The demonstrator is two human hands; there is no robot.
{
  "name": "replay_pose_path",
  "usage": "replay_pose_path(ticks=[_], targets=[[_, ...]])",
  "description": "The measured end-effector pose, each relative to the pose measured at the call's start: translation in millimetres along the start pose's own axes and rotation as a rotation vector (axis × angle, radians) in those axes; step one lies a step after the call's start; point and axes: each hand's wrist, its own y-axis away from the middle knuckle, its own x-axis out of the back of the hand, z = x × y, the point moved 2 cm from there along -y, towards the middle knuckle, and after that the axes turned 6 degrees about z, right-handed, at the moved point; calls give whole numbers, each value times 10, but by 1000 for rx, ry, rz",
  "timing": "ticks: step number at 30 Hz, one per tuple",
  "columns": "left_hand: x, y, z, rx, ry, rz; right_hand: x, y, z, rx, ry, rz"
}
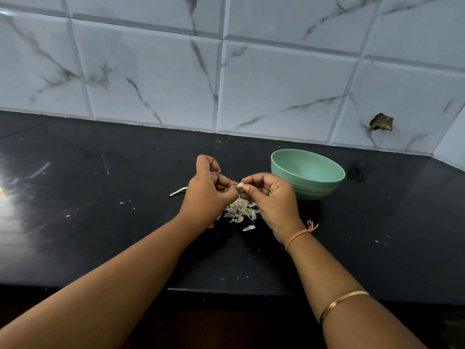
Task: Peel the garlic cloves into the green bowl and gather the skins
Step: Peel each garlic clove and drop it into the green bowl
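Note:
A small pale garlic clove [240, 185] is held above the counter between both hands. My left hand [207, 191] pinches its left end with thumb and fingertips. My right hand [270, 195] pinches its right end, fingers curled. Directly below the clove lies a loose pile of white garlic skins [241, 210]. The green bowl [308, 173] stands upright just right of my right hand; its inside, as far as visible, shows nothing.
The black counter [100, 210] carries small white flecks and a thin pale garlic stem [178, 191] left of my left hand. A marbled tile wall [226, 71] rises behind. The counter's front edge [226, 290] runs under my forearms.

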Motion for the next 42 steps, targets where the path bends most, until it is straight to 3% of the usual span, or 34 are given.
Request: replay_pose_path(ticks=[31, 42], targets=[[-17, 3, 5, -31, -36, -21, 8, 30, 6, -10, 141, 33], [21, -14, -14, -4, -40, 92, 24, 30, -41, -64, -34, 40]])
